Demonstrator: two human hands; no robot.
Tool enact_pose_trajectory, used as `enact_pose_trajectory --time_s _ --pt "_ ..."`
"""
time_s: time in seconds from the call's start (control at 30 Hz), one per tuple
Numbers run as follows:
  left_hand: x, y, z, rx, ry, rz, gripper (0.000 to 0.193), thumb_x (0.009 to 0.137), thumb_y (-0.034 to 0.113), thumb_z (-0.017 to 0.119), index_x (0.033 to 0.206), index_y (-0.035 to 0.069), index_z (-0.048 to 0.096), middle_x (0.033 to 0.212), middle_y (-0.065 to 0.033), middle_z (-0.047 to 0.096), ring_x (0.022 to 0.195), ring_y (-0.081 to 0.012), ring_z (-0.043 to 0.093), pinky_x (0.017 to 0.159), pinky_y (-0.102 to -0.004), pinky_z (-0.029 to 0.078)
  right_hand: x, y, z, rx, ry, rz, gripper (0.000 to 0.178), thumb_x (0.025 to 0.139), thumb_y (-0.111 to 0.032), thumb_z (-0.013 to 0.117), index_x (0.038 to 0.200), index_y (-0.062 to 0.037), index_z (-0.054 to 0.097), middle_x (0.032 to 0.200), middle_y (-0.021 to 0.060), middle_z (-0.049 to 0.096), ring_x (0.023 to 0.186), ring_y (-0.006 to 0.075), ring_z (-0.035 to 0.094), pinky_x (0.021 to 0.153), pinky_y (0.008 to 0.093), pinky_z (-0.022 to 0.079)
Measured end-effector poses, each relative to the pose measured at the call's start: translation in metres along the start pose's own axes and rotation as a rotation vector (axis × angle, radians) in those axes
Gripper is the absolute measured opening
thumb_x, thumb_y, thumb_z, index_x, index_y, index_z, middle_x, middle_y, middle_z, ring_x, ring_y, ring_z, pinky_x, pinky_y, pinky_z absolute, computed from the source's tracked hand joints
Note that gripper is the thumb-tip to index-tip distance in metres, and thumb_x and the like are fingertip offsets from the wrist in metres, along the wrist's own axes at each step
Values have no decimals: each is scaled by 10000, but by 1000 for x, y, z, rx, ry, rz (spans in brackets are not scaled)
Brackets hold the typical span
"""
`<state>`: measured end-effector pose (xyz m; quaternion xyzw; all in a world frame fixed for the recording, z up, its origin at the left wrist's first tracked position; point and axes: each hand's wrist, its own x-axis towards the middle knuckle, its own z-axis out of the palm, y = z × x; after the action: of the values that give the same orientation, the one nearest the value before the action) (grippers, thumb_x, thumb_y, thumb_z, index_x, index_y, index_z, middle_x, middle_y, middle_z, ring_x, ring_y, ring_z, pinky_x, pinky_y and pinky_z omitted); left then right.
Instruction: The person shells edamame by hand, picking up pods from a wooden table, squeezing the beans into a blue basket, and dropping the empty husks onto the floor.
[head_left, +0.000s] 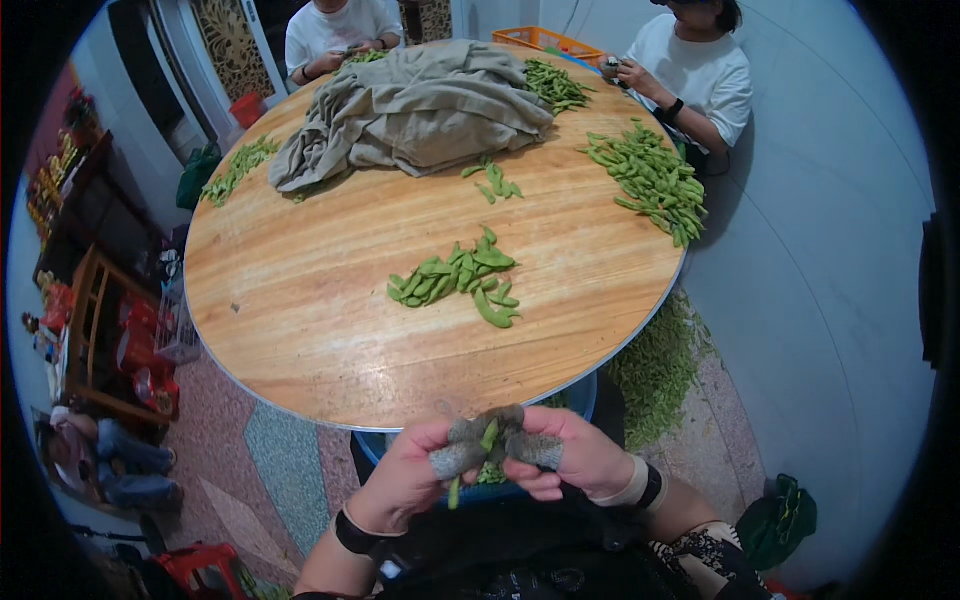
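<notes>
Below the near edge of the round wooden table (300, 330), my two hands meet in front of my body. Grey covers wrap some fingers of both. My left hand (415, 462) and my right hand (578, 455) are closed together on a green soybean pod (489, 436), partly hidden by the fingers. Another green pod or piece (455, 493) hangs below my left fingers. Under the hands sits a blue basin (590, 398) with green bits inside, mostly covered. Ahead on the tabletop lies a small pile of soybean pods (450, 275).
A grey-green cloth (420, 110) lies heaped on the far side. More pods (650, 180) cover the table's right edge. Two people in white shirts (690, 75) work at the far side. Many pods or hulls (655, 375) litter the floor at right. An orange crate (545, 42) stands behind.
</notes>
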<state>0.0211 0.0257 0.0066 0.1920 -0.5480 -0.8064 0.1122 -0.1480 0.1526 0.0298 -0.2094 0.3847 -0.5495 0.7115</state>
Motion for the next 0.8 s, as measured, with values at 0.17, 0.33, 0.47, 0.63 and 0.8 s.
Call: enact_pose_trajectory --time_s 0.17,0.33,0.47,0.63,0.8 --pt "-2 -7 -1 -597 -223 -202 247 881 137 640 1105 34 637 814 6 609 659 -49 534 571 -184 389 -3 6 -1 293 -138 146 324 973 -117 430 1294 -74 459 708 -7 480 495 38 386 434 185 349" --pt "-4 -22 -5 337 40 82 246 880 135 631 1097 21 638 778 -6 625 688 -88 582 621 -232 463 1 17 -6 -172 78 2 361 940 -51 430 1298 -74 469 752 -15 532 509 30 431 453 173 384" --pt "-3 -10 4 638 107 218 232 849 100 624 1065 17 638 783 -95 638 710 -175 627 649 -288 490 -1 20 -7 -219 84 -32 410 905 -6 420 1305 -76 472 771 -17 547 525 29 449 464 172 395" --pt "-3 -11 3 959 83 368 188 840 117 645 1001 20 658 751 -105 614 677 -178 592 610 -300 466 0 26 -7 -273 118 -66 417 893 5 423 1296 -88 478 776 -17 547 532 28 454 464 171 394" --pt "-8 -5 -1 533 31 138 139 869 113 607 957 14 651 682 -44 569 618 -145 550 553 -275 421 -3 30 -6 -300 96 -48 343 948 -75 462 1290 -88 472 767 -12 543 531 35 445 460 175 385"
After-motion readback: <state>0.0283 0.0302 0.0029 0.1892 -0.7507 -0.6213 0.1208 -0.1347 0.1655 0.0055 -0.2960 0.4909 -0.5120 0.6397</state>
